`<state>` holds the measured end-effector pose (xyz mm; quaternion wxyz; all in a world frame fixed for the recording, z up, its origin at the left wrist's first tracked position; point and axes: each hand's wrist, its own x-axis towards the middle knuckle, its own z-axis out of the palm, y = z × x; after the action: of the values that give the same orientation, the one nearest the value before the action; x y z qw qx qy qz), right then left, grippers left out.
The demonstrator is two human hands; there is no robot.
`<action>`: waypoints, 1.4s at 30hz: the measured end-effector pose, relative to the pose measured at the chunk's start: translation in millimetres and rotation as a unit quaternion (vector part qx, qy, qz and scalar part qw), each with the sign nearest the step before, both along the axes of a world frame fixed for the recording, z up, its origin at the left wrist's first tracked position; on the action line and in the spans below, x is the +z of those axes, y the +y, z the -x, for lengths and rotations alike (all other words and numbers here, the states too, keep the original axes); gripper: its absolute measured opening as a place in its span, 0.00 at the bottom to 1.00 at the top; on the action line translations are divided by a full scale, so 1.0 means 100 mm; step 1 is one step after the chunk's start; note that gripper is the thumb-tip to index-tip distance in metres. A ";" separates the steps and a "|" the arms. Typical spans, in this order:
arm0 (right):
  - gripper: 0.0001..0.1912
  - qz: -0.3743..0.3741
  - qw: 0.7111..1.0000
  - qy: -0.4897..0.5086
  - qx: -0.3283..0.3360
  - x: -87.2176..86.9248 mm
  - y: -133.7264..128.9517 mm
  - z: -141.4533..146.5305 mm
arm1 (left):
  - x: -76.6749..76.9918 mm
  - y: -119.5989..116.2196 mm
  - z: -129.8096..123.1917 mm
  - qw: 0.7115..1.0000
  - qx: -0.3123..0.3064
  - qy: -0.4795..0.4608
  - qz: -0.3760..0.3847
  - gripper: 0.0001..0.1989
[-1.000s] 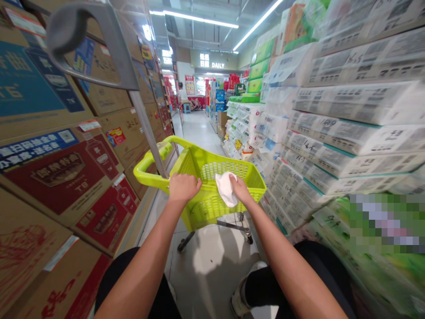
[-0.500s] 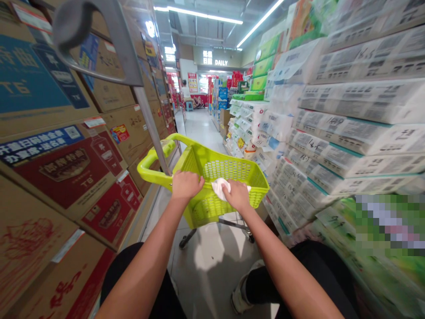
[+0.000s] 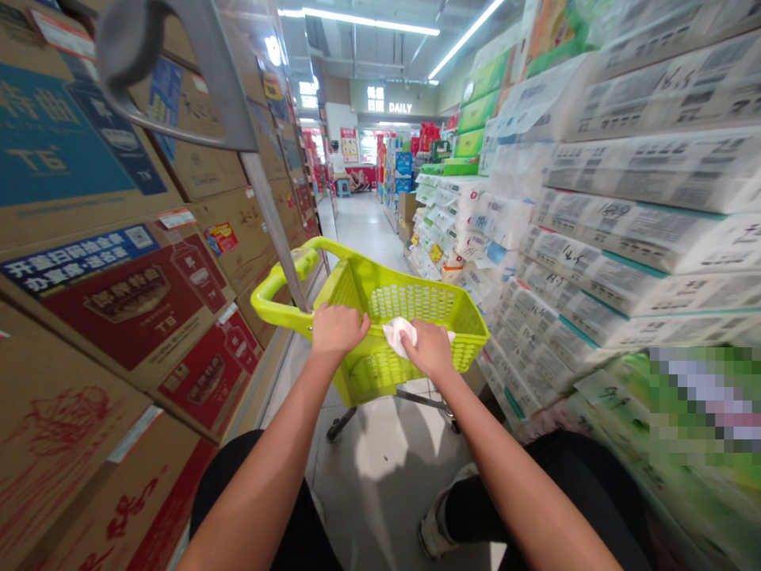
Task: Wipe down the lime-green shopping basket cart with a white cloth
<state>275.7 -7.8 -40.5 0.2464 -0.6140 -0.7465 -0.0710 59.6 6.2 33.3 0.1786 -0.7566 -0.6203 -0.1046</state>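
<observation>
A lime-green shopping cart (image 3: 365,385) with perforated basket walls stands on its wheels right in front of me. Its basket tilts toward the right of the picture. My left hand (image 3: 338,327) is closed over the near rim, close to the moulded green handle loop (image 3: 279,317). Farther right along that rim, my right hand (image 3: 433,349) is closed on a crumpled white wipe (image 3: 397,335) and presses it against the edge. Whether the wipe is paper or cloth I cannot tell. The fingers of both hands are partly hidden behind the rim.
A grey handle (image 3: 238,119) on a metal pole rises at the upper left. Stacked cartons (image 3: 107,301) line the left side. Piles of white wrapped packs (image 3: 594,238) and green packs (image 3: 618,412) crowd the right. Ahead, the aisle floor (image 3: 360,226) runs between goods toward a blue stool (image 3: 343,187).
The whole scene has shifted slightly to the right in the picture, cart and hands together. Both hands keep the same holds on the rim and the wipe.
</observation>
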 end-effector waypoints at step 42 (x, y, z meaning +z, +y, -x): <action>0.27 -0.022 1.000 -0.009 -0.019 -0.08 0.01 0.05 | -0.11 -0.13 0.24 0.862 -0.220 -0.407 -0.207 0.15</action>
<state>270.3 -6.5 -48.3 0.2517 -0.6220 -0.7350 -0.0979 35.9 -6.6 22.7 0.0347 -0.7090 -0.4192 -0.5661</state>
